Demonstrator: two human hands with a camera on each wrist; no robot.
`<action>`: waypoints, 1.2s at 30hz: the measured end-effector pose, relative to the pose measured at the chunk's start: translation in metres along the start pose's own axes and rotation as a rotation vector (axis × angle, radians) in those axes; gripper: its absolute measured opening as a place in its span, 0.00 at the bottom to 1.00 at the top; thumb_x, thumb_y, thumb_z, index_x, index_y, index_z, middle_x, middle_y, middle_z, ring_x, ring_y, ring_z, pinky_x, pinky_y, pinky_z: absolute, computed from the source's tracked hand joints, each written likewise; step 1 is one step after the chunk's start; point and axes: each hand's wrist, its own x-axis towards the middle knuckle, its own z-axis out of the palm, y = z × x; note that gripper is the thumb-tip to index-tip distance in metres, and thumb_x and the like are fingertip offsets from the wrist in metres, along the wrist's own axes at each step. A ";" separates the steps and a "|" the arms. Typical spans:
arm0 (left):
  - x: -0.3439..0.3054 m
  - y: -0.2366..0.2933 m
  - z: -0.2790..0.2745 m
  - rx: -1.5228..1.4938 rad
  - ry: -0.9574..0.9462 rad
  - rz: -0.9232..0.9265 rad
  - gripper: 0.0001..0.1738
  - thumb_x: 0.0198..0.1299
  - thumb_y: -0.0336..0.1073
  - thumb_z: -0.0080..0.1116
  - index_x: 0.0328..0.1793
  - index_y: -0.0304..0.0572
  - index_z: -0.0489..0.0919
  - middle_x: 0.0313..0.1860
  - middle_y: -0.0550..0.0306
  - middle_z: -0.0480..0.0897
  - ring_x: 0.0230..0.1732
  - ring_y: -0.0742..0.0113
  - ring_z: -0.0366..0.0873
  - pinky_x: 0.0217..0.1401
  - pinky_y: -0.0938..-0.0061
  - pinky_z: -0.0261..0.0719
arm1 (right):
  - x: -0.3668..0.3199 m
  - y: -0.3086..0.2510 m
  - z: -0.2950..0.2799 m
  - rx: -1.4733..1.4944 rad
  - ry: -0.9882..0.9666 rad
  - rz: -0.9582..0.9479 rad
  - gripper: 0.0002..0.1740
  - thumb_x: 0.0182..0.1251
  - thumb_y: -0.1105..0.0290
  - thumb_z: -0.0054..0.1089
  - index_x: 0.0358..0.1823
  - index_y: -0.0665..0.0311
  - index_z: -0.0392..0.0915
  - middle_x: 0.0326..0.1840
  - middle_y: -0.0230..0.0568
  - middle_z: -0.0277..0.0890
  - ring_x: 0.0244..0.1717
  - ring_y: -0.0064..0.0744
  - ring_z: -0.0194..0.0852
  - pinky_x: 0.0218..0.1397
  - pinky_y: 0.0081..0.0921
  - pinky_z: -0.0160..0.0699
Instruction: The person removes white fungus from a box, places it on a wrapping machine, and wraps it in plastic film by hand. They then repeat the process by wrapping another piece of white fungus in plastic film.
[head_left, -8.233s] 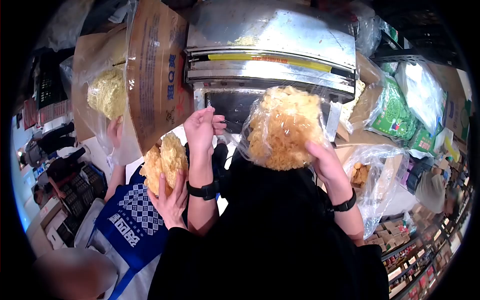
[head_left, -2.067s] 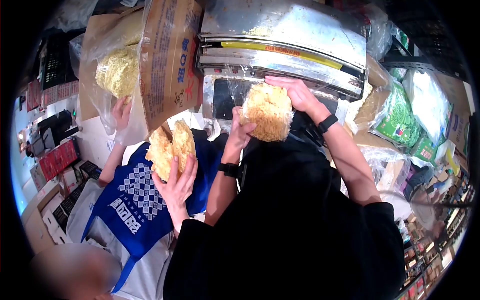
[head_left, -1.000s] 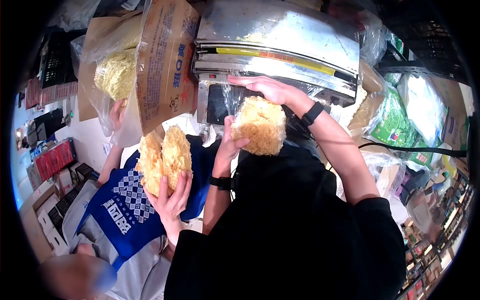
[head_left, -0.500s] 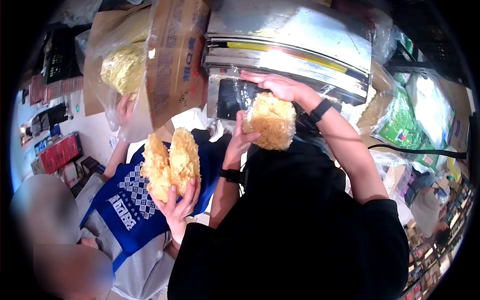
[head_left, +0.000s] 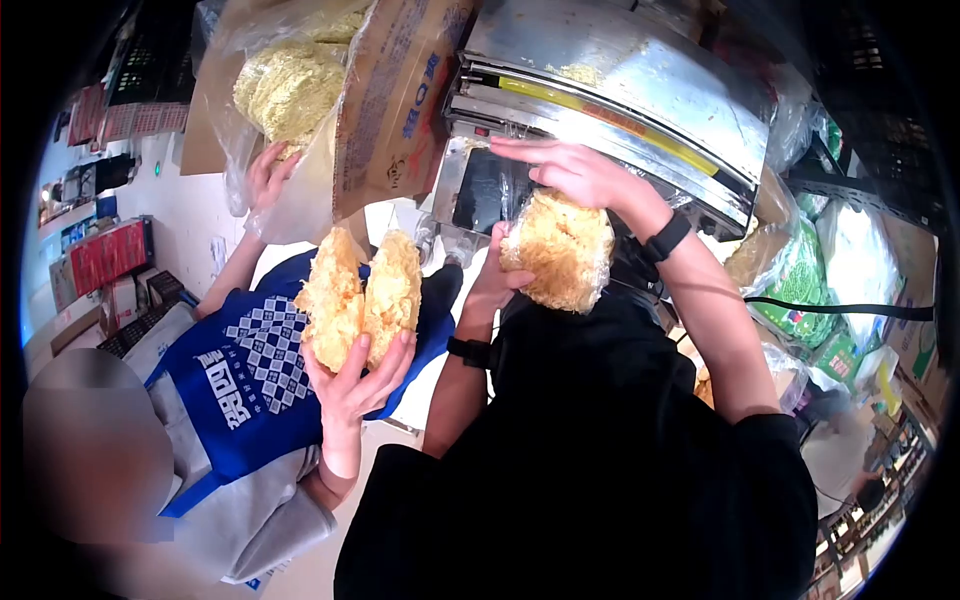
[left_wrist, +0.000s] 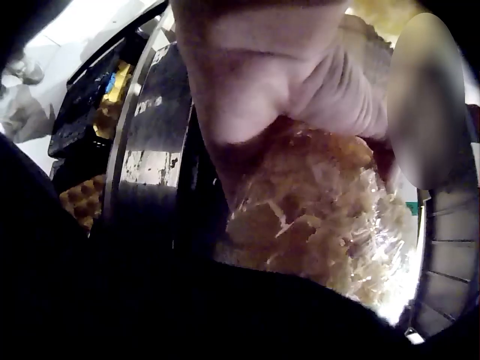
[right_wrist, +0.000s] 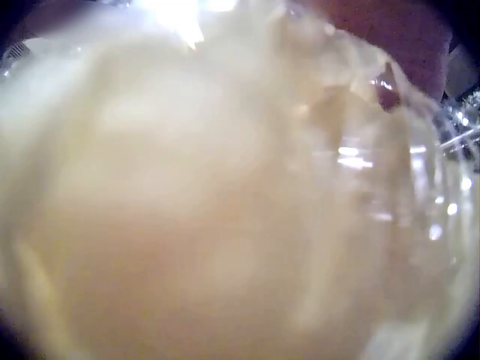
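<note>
In the head view a bundle of yellowish, flaky food in clear film (head_left: 560,250) is held in front of the body. The left hand (head_left: 494,275) grips its left side, thumb across the front. Over its top lies the right hand (head_left: 575,175), fingers stretched leftward along the film. The left wrist view shows the left hand (left_wrist: 277,82) against the wrapped bundle (left_wrist: 322,217). Blurred wrapped food (right_wrist: 187,210) fills the right wrist view, where no fingers show. Behind the hands stands a metal wrapping machine (head_left: 640,75) with a dark plate (head_left: 483,192).
At the left, a person in a blue apron (head_left: 240,380) holds two flaky pieces (head_left: 335,300) and reaches into a lined carton (head_left: 390,120) of pale yellow food (head_left: 290,95). Green bags (head_left: 800,275) and a black cable (head_left: 850,309) are at the right.
Earlier the right hand held the bundle's right side and the left hand was off it; now both are on it. Lately the view has shifted, with machine and carton further right.
</note>
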 end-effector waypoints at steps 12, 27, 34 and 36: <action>0.002 0.003 0.001 0.037 -0.063 0.061 0.47 0.35 0.20 0.71 0.62 0.48 0.56 0.54 0.61 0.69 0.59 0.68 0.67 0.63 0.69 0.68 | 0.007 0.048 0.018 0.067 -0.083 0.049 0.39 0.54 0.66 0.35 0.72 0.64 0.53 0.77 0.48 0.46 0.76 0.46 0.45 0.77 0.32 0.43; 0.003 0.002 -0.009 0.061 -0.078 0.061 0.45 0.35 0.19 0.69 0.60 0.48 0.57 0.52 0.62 0.69 0.56 0.70 0.67 0.61 0.72 0.67 | 0.006 0.052 0.025 0.104 -0.041 0.024 0.36 0.58 0.62 0.34 0.71 0.64 0.55 0.76 0.49 0.48 0.76 0.45 0.43 0.77 0.32 0.41; 0.002 0.002 -0.008 0.053 -0.069 0.047 0.44 0.35 0.20 0.67 0.60 0.48 0.57 0.52 0.61 0.69 0.56 0.69 0.67 0.61 0.71 0.67 | 0.006 0.046 0.025 0.026 -0.045 0.027 0.35 0.59 0.64 0.32 0.71 0.67 0.54 0.75 0.49 0.48 0.76 0.45 0.45 0.77 0.31 0.42; 0.003 0.001 -0.006 0.054 -0.068 0.059 0.43 0.36 0.21 0.67 0.60 0.47 0.57 0.52 0.61 0.69 0.56 0.69 0.68 0.61 0.71 0.67 | 0.007 0.041 0.026 -0.006 -0.064 0.122 0.35 0.60 0.65 0.31 0.70 0.67 0.55 0.75 0.49 0.48 0.75 0.44 0.46 0.77 0.32 0.43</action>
